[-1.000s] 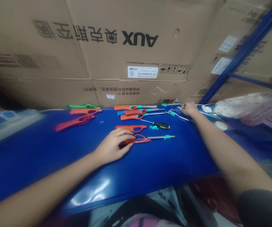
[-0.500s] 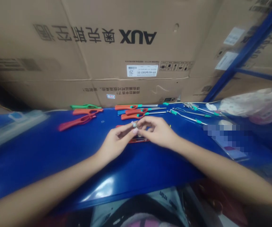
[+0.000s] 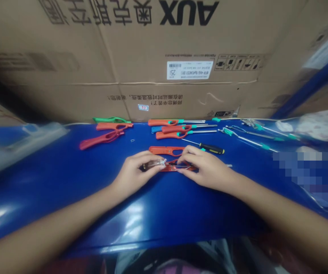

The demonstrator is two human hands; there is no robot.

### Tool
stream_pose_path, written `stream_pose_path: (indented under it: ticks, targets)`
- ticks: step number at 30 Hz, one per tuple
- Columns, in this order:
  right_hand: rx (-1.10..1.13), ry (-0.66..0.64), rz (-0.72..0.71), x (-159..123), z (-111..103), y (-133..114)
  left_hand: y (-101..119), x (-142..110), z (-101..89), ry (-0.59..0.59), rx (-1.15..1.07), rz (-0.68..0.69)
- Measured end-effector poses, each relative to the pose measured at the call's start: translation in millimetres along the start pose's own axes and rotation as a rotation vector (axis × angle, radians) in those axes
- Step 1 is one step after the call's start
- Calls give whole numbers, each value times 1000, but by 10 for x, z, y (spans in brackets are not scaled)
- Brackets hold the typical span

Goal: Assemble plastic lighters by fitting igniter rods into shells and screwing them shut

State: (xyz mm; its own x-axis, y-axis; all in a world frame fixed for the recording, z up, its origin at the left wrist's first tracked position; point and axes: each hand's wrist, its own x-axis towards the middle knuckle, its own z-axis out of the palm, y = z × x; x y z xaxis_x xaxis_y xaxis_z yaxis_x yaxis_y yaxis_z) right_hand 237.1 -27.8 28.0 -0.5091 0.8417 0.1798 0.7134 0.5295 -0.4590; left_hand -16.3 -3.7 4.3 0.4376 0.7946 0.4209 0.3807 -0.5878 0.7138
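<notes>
My left hand (image 3: 137, 169) pinches a small clear, brownish fuel tank (image 3: 152, 164) with a white fitting at its right end. It is held at the left end of an open orange lighter casing half (image 3: 173, 168), which lies on the blue table with thin wires and a metal rod in it. My right hand (image 3: 202, 165) is closed around the right part of this casing, thumb and fingers on either side; the hand hides part of it. Just behind lies another orange casing half (image 3: 164, 150), and a black-and-yellow screwdriver (image 3: 212, 148) rests beyond the right hand.
Assembled-looking lighters with metal rods (image 3: 178, 129) lie at the back. Red, orange and green handle pieces (image 3: 102, 140) are at the left. Metal rods with teal parts (image 3: 246, 140) lie at the right, near a plastic bag (image 3: 323, 125). A large cardboard box (image 3: 95, 68) stands behind.
My hands were together over the casing, fingers at a small pale part. Now they are apart: the left holds the tank at left, the right has moved onto the casing. The view has tilted down.
</notes>
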Motion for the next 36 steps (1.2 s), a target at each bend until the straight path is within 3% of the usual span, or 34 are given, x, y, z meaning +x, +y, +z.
stream_pose_path:
  ticks: [8, 14, 22, 33, 36]
  targets:
    - [-85, 37, 74, 39, 171, 76, -60, -48, 8, -98, 39, 77]
    - [-22, 51, 45, 42, 153, 84, -74, -64, 22, -81, 43, 56]
    - [258, 59, 129, 80, 150, 82, -47, -45, 16, -112, 15, -7]
    - [329, 113, -16, 116, 150, 54, -50, -54, 12, -136, 9, 40]
    - [402, 104, 77, 109, 164, 35, -42, -55, 16, -141, 6, 38]
